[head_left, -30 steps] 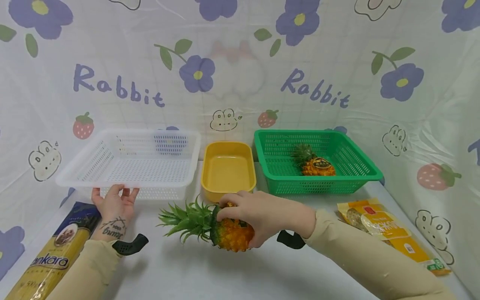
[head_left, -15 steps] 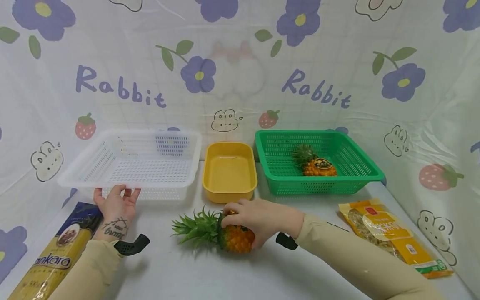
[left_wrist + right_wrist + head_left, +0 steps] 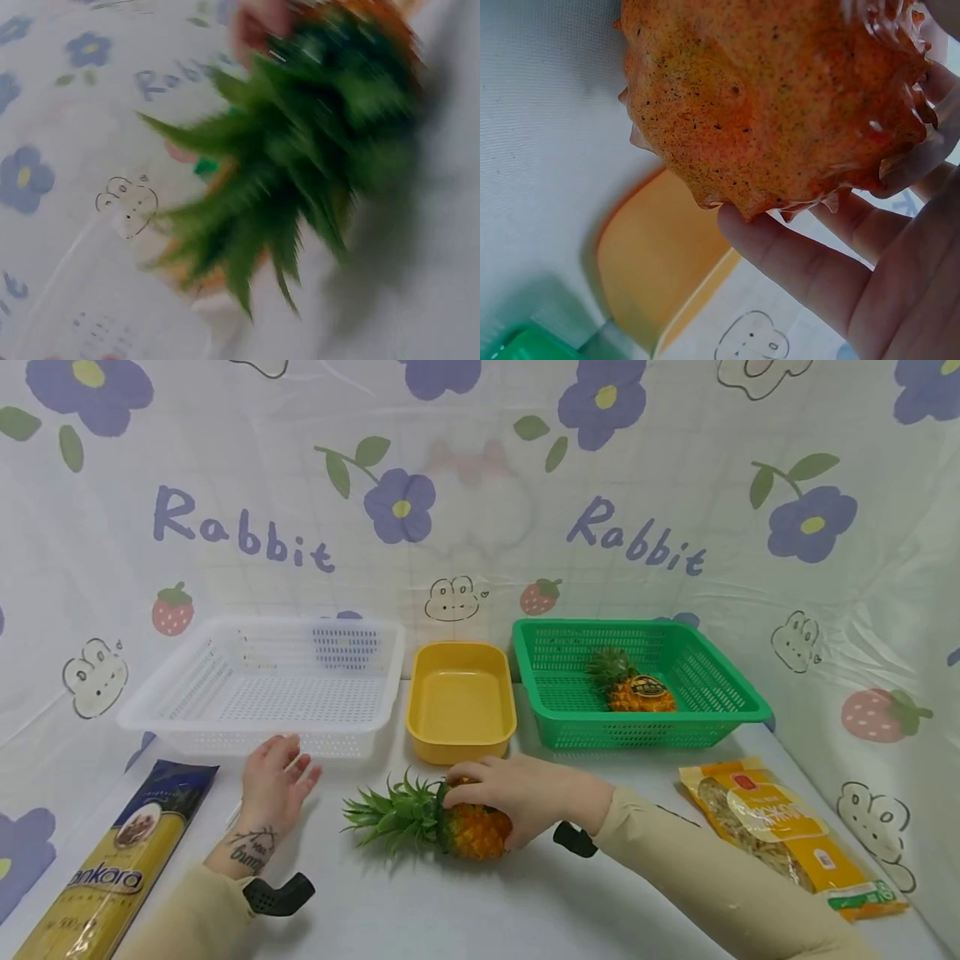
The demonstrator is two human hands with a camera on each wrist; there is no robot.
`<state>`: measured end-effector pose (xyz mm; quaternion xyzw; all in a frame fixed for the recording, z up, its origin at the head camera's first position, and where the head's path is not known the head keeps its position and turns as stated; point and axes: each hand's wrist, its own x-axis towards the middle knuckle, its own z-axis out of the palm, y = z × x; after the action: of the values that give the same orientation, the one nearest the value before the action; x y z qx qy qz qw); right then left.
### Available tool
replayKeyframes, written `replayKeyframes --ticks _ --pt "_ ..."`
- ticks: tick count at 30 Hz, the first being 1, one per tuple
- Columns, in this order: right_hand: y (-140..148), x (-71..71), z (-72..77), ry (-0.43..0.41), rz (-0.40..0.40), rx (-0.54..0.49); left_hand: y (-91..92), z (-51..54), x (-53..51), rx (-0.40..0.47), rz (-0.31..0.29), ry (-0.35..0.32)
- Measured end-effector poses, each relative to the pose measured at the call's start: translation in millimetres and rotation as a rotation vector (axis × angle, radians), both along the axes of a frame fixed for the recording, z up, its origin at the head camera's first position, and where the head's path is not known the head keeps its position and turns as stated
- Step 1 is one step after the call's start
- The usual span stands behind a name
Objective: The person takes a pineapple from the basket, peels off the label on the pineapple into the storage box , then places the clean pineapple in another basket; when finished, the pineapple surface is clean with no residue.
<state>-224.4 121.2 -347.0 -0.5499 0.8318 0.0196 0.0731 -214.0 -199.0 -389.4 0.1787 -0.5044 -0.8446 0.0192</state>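
At the middle of the counter (image 3: 405, 910), 1 pineapple (image 3: 468, 833) lies horizontally, its crown pointing toward the left edge. Hands: the right hand (image 3: 517, 797) grips the fruit body from above, fingers bent around it; the left hand (image 3: 277, 785) is relaxed, fingers slightly bent and apart, holding nothing visible. The left hand is before the front rim of the white basket (image 3: 187, 723); contact with the rim cannot be told. A strip of counter separates this hand from the crown.

Along the rear edge stand 3 containers: the white basket at the left corner, the yellow tray (image 3: 461, 750) at centre, and the green basket (image 3: 645, 731) at the right corner, holding a 2nd pineapple (image 3: 641, 692). Narrow gaps separate them. Side edges: pasta packet (image 3: 112, 868), left; yellow bag (image 3: 795, 839), right.
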Motion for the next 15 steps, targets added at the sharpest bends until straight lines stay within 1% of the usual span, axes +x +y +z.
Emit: replayKeyframes --ticks 1,2,3,4,5,6,7,9,11,13,14,15 --pt "0.3 0.3 -0.2 -0.003 -0.004 0.002 3.7 -0.7 4.2 -0.178 -0.119 0.005" --pt "0.7 0.6 -0.2 -0.008 -0.009 0.002 7.3 -1.8 8.6 -0.362 -0.229 0.025" --pt "1.1 1.0 0.0 -0.013 -0.013 0.002 10.6 -3.3 12.9 -0.543 -0.325 0.051" --pt "1.4 1.2 -0.1 -0.017 -0.017 0.001 13.4 -4.7 16.9 -0.685 -0.409 0.078" --pt "1.9 1.4 -0.3 -0.021 -0.023 0.001 16.5 -6.5 20.4 -0.808 -0.472 0.117" --pt "2.4 1.4 -0.7 -0.025 -0.027 0.0 19.7 -8.7 23.8 -0.912 -0.51 0.163" --pt "3.0 1.4 -1.0 -0.028 -0.032 -0.002 22.7 -11.0 26.5 -0.998 -0.524 0.211" --pt "4.0 0.9 -2.1 -0.028 -0.035 -0.008 28.3 -15.0 30.4 -1.129 -0.504 0.353" --pt "4.6 0.4 -2.7 -0.025 -0.035 -0.014 33.3 -16.7 32.4 -1.215 -0.477 0.465" --pt "4.9 -0.2 -3.2 -0.024 -0.033 -0.021 37.6 -18.4 32.6 -1.262 -0.476 0.528" --pt "4.8 -0.3 -3.4 -0.026 -0.032 -0.024 39.6 -19.0 32.6 -1.269 -0.492 0.538" --pt "4.7 -0.1 -3.4 -0.032 -0.033 -0.027 41.6 -19.5 32.7 -1.261 -0.518 0.522"
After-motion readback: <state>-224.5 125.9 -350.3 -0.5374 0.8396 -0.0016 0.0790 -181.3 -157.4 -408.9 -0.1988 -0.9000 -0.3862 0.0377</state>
